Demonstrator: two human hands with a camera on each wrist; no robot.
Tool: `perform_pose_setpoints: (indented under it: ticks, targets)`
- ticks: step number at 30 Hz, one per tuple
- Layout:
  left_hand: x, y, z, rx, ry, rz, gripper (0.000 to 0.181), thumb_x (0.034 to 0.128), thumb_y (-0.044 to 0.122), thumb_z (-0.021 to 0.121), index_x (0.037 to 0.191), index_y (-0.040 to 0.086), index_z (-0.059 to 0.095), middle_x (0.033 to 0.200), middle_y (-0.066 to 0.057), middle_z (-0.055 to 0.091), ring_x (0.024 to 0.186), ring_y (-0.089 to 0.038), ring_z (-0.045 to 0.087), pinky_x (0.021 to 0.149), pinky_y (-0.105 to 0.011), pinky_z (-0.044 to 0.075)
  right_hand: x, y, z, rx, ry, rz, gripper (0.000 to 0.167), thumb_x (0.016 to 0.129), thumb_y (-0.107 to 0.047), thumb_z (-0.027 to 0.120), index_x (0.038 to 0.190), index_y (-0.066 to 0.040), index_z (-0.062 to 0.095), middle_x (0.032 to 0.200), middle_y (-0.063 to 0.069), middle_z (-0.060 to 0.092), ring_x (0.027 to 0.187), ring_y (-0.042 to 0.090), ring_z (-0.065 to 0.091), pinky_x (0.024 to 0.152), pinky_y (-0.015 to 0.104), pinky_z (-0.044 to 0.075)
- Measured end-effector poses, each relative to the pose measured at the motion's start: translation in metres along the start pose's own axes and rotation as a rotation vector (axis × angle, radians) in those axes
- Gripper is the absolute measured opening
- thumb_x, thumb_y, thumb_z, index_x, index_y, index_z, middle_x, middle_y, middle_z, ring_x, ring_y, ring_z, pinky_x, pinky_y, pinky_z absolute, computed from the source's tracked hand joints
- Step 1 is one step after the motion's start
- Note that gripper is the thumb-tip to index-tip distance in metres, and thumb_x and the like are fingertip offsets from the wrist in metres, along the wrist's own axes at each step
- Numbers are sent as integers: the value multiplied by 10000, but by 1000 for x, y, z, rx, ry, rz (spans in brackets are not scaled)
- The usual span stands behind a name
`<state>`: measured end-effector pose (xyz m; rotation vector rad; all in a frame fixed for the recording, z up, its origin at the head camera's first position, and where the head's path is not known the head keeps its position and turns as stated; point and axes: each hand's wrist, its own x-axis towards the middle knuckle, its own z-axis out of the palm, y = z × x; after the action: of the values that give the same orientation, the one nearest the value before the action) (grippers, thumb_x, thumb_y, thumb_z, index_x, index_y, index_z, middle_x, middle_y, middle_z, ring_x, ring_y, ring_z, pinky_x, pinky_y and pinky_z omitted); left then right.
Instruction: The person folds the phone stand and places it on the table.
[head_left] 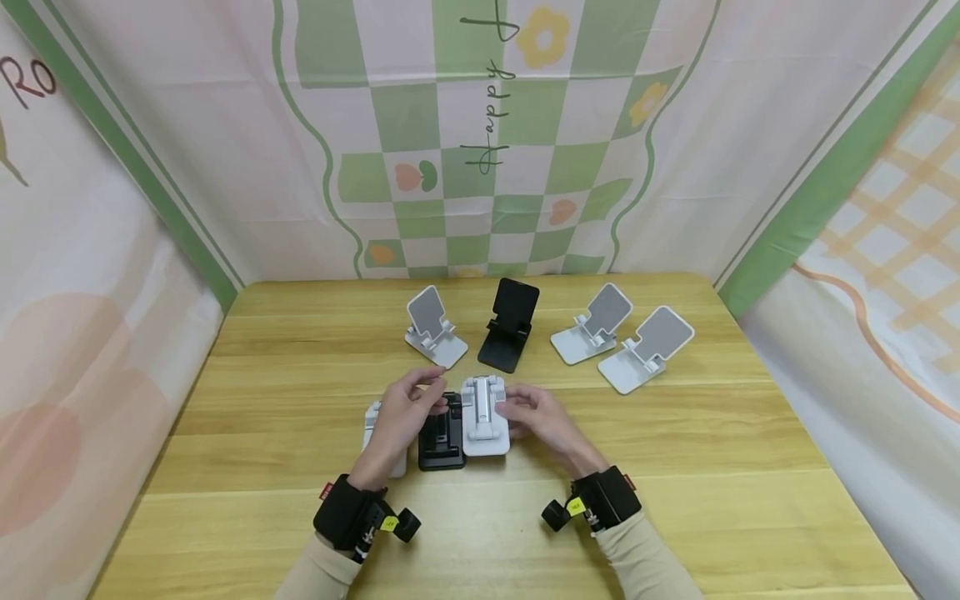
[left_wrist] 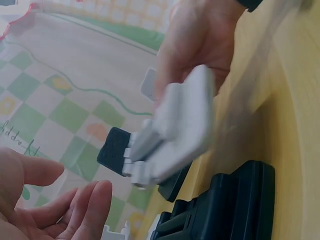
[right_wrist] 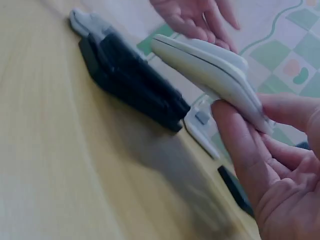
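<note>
Right hand [head_left: 543, 419], near, pinches a folded white stand [head_left: 484, 417], probably for opening, which calls for the empty left hand [head_left: 405, 410].

Folded white phone stand [head_left: 485, 417] of smooth plastic with a soft sheen, folded black stand [head_left: 442, 439] of satin plastic, upright white stands [head_left: 624, 372] with matt grey pads [head_left: 665, 335], lightly glossy wood-grained table [head_left: 262, 433], softly creased cloth curtain [head_left: 225, 142], matt beige cloth sleeves [head_left: 647, 560], black fabric wristbands [head_left: 613, 500]
</note>
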<state>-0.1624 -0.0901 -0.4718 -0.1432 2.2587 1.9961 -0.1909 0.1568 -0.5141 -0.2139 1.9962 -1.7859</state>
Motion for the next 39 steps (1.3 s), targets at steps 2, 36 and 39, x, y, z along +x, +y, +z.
perform_pose_setpoints:
  ticks: [2,36,39]
  targets:
    - [1,0,-1,-4,4,5,355,1048,196,613,1364,36,630,1223,-250,672,946,-259,720,856,-296,611,0,2,-1,-18,-12,18,523,1001,-170,666,1406,117,500,1193,208,702,949,197,716,835,329,612]
    - [2,-4,-4,6,10,-3,347,1042,178,628,1344,7,638,1242,-158,657,903,-204,698,807,-277,615,-4,3,4,-262,187,139,225,944,-139,752,1090,27,712,782,70,714,600,147,626,554,266,566]
    - [2,-5,-4,8,4,-1,347,1044,182,624,1346,9,637,1243,-157,657,899,-199,697,808,-278,615,-3,3,4,-272,198,143,193,947,-125,745,1064,24,711,770,66,705,599,142,622,551,263,562]
